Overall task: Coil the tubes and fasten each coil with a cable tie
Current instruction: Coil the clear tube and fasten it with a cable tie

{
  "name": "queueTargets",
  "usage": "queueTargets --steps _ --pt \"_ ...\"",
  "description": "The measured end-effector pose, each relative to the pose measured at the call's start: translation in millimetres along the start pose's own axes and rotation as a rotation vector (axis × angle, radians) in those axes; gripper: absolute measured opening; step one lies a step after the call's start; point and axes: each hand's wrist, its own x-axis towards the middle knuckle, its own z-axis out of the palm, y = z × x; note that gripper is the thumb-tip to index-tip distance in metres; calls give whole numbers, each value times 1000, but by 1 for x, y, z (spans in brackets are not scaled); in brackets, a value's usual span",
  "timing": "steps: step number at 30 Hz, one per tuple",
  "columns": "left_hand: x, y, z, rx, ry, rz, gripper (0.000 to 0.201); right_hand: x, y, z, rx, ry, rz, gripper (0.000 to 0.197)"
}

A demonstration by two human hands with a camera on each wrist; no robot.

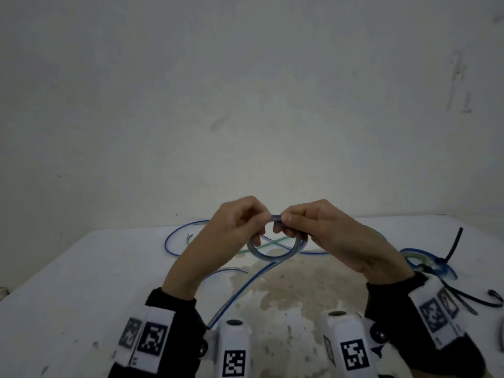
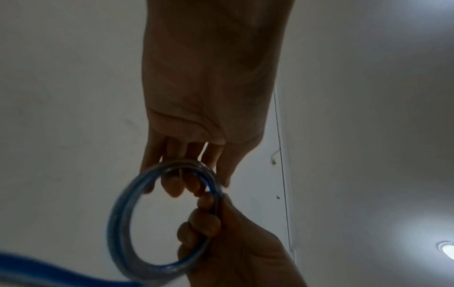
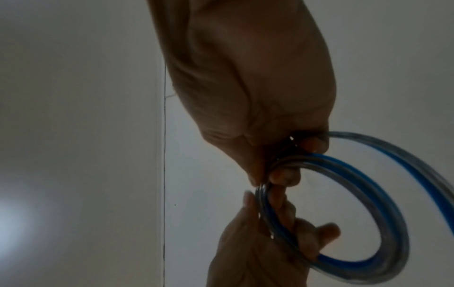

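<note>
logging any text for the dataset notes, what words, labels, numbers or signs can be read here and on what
No words, brand names or numbers can be read in any view.
Black-and-white square code markers, patterns and not text: on the left wristband, the right wristband and the two white camera mounts.
The blue-striped tube coil held by the left hand and right hand shows no print.

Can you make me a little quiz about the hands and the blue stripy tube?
1. True or false: both hands hold the coiled clear plastic tube with the blue stripe.
2. Where is the coil: A on the white table, B in the air?
3. Fill in: right of the right hand lies a tied coil with a ____ cable tie.

Key: 1 true, with the left hand too; 2 B; 3 black.
</note>
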Motion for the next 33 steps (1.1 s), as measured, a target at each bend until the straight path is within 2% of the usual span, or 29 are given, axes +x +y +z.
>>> queueTargets --steps 3,7,9,12,14,16,18,21,24,27,30,32,33 --pt "-2 4 7 242 -117 24 23 0 -2 2 -48 -19 1 28" --pt "3 8 14 399 -104 63 29 1 2 3 -21 3 22 33" --pt "4 5 14 433 -82 151 30 2 2 5 94 -5 44 29" --pt "5 0 14 429 38 266 23 3 4 7 273 -30 67 31" --pt "6 -4 11 412 191 279 20 4 6 8 334 -30 49 34" --pt "7 -7 6 351 340 256 22 5 7 11 271 -6 -26 26" --pt "8 -8 4 276 392 214 24 8 10 15 70 60 -133 14" --pt "7 -5 5 157 335 113 23 12 14 14 -207 112 -222 13" --pt "4 -3 -2 55 120 -41 18 10 14 5 -355 48 -197 15" --pt "2 -3 -3 171 -12 -95 17 8 10 6 -522 3 -142 19" --pt "1 -3 6 368 -83 -93 27 6 7 12 -634 -40 -107 21" --pt "2 -4 9 367 -57 -76 32 6 5 12 -584 -20 -115 22" --pt "3 -4 8 305 -8 -57 33 6 5 12 -486 12 -132 21"
